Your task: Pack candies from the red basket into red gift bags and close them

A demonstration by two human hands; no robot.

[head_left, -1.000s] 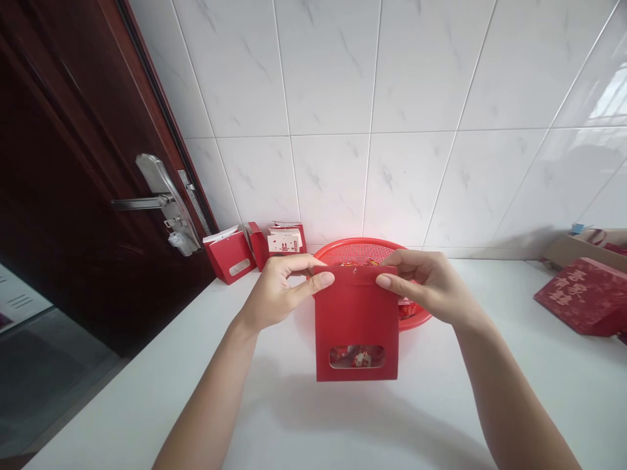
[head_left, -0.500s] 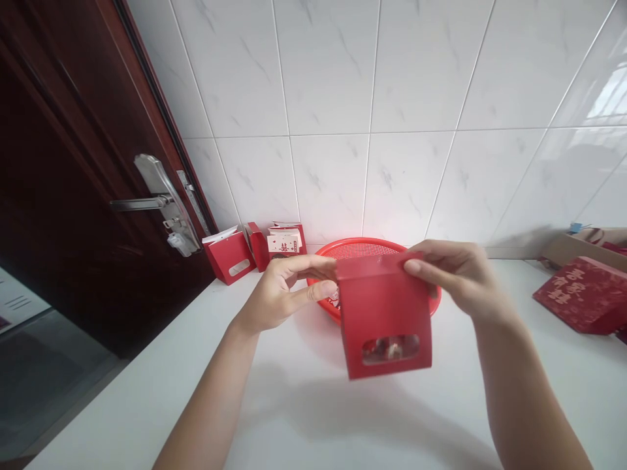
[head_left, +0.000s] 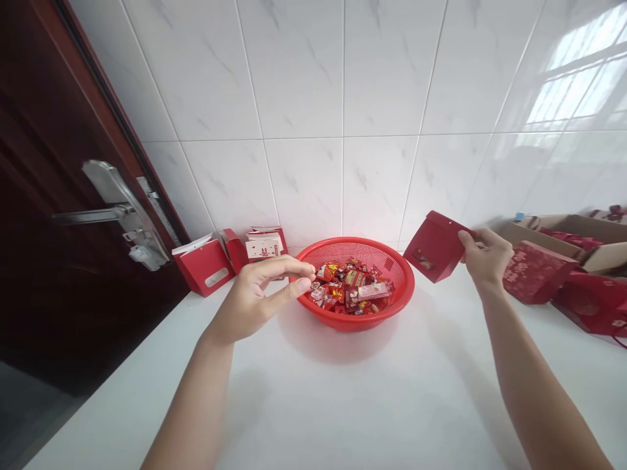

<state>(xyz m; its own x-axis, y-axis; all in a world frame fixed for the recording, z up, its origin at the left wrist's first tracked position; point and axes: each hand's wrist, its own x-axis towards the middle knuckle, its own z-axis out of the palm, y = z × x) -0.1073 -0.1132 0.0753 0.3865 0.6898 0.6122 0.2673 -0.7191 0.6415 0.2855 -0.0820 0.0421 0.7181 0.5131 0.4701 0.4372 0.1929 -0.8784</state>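
Observation:
My right hand grips a red gift box by its upper right edge, thumb in front. The box hangs tilted, just right of the basket, with a small window low on its face. My left hand is raised at the basket's left rim, thumb and fingers apart and nothing between them. Wrapped candies in mostly red wrappers lie inside the round red plastic basket.
Several red boxes stand by the wall at the left, near a dark door with a metal handle. On the right are a patterned red box, a red bag and an open cardboard box. All rest on a white table.
The red box has moved right, away from the front of the basket, in my right hand. My left hand has let go of it. The view has shifted right.

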